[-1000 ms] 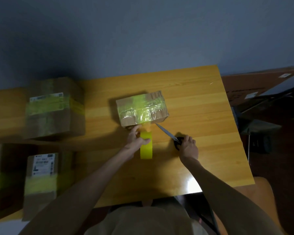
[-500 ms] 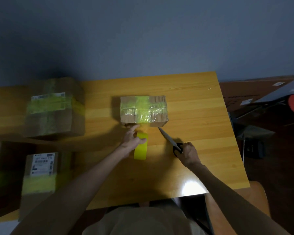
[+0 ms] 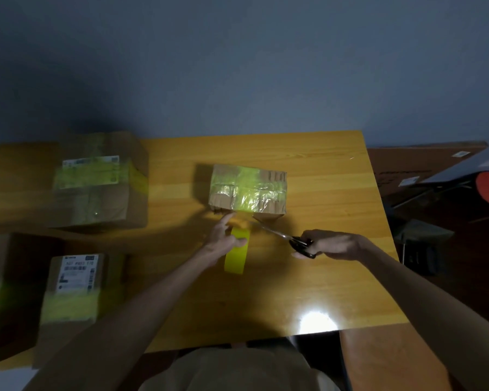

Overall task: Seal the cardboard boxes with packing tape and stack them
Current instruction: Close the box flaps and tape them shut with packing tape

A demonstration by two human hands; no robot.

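Note:
A small cardboard box (image 3: 247, 189) wrapped in yellow and clear tape sits in the middle of the wooden table (image 3: 322, 277). A yellow tape roll (image 3: 235, 256) stands on edge just in front of it. My left hand (image 3: 223, 238) holds the roll, its forefinger stretched out to the box's lower front edge. My right hand (image 3: 333, 245) grips black-handled scissors (image 3: 283, 237), whose blades point left toward the stretch of tape between roll and box.
Two taped boxes stand at the left: one at the back (image 3: 96, 182), one nearer with a shipping label (image 3: 74, 292). A dark box (image 3: 12, 294) is at the far left. Flat cardboard (image 3: 424, 162) and dark gear lie right of the table.
The scissors have swung closer to the tape in front of the box. My left hand has stayed on the roll with its forefinger now at the box edge. The view shifted slightly.

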